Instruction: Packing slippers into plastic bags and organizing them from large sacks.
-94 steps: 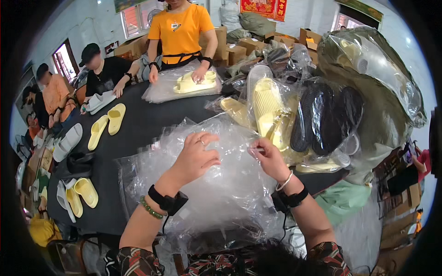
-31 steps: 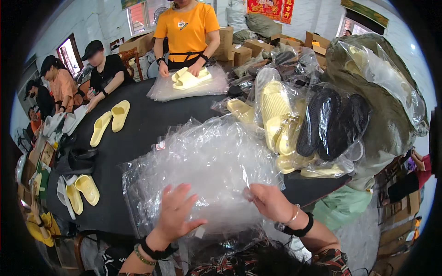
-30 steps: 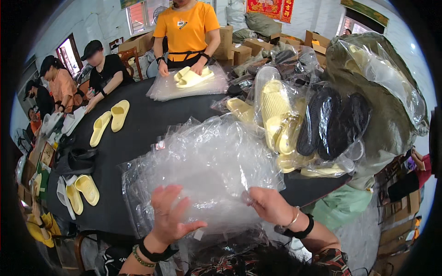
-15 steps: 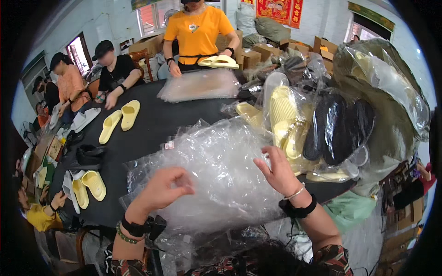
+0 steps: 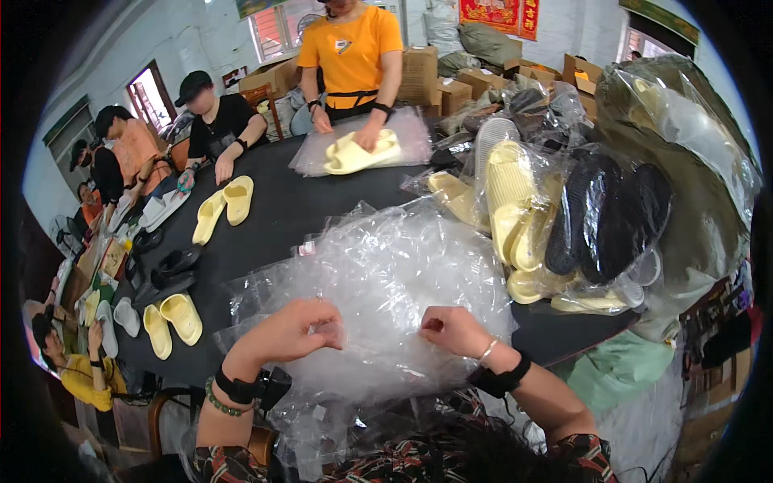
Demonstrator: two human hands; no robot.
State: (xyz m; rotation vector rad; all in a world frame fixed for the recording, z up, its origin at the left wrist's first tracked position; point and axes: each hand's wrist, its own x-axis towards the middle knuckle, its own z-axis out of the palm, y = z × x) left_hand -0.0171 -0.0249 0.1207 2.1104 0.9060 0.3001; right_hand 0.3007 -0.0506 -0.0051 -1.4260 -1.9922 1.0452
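Observation:
A heaped pile of clear plastic bags [image 5: 394, 266] lies in front of me on the black table. Over its near left part, my left hand [image 5: 302, 328] is closed in a pinch on a clear plastic bag. My right hand [image 5: 457, 330], fingers curled and pinched together, grips the bag on the right side. The film's edges are hard to make out against the pile. Just beyond my right hand lie bagged yellow slippers [image 5: 510, 193] and bagged black slippers [image 5: 592, 217].
Yellow slipper pairs stand at the left, one near [image 5: 173, 324], one farther [image 5: 224, 209], with black slippers [image 5: 173, 270] between. Across the table a person in orange [image 5: 354, 56] presses yellow slippers [image 5: 362, 151] onto flat bags. A big olive sack [image 5: 684, 217] stands at right.
My right hand has come down and left from beside the bagged slippers, its spread fingers now pinched. My left hand has lowered slightly. The person opposite has put the slippers down on the bags.

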